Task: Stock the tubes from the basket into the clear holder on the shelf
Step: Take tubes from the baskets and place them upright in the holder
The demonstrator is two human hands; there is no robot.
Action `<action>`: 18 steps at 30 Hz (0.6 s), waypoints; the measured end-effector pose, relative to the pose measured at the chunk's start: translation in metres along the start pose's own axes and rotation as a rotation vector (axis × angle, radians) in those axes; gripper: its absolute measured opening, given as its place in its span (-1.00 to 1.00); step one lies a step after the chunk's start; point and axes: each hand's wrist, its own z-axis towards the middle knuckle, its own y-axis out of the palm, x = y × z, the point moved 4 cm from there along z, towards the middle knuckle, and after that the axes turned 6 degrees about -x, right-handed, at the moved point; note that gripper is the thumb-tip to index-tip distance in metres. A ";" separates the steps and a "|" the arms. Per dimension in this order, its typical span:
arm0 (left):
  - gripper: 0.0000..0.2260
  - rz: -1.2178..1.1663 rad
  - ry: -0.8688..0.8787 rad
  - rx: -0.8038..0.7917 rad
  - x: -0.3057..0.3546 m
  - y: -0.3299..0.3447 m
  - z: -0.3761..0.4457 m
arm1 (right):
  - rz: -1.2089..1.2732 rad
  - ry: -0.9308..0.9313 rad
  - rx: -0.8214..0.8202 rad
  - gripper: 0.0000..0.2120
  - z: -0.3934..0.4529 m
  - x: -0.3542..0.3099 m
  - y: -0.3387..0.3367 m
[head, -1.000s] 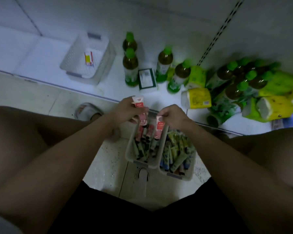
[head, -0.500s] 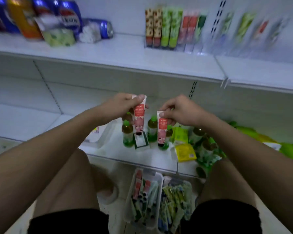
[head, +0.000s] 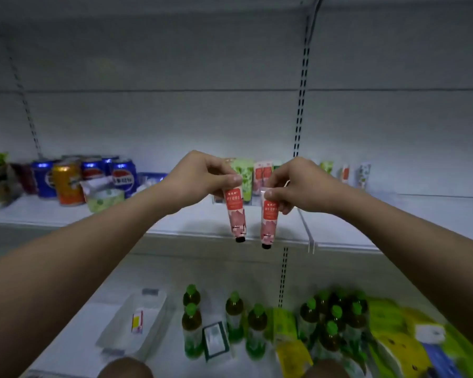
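Note:
My left hand (head: 202, 177) pinches the top of a red and pink tube (head: 236, 214) that hangs cap down. My right hand (head: 298, 184) pinches a second red and pink tube (head: 269, 219) the same way, close beside the first. Both tubes hang in front of the middle shelf (head: 339, 230). Behind my hands stands the clear holder (head: 254, 199) with several green, red and patterned tubes (head: 243, 175) upright in it. The basket is out of view.
Soda cans (head: 66, 181) and a tissue pack (head: 104, 200) sit at the left of the middle shelf. On the lower shelf are green-capped bottles (head: 234, 315), an almost empty clear bin (head: 137, 323) and yellow-green packs (head: 399, 345). My knees show at the bottom edge.
Both hands have lifted their tubes from the basket on the floor up to the middle shelf, in front of the clear holder. My view has tilted upward, leaving the basket out of sight.

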 end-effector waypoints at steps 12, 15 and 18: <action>-0.93 0.177 0.039 0.121 0.020 -0.019 0.090 | -0.226 0.039 0.173 -0.90 0.050 0.030 -0.061; -0.95 0.172 0.052 0.104 0.016 -0.019 0.117 | -0.216 0.063 0.193 -0.90 0.068 0.046 -0.065; -0.96 0.156 0.050 0.111 0.005 -0.018 0.145 | -0.238 0.095 0.182 -0.90 0.089 0.062 -0.066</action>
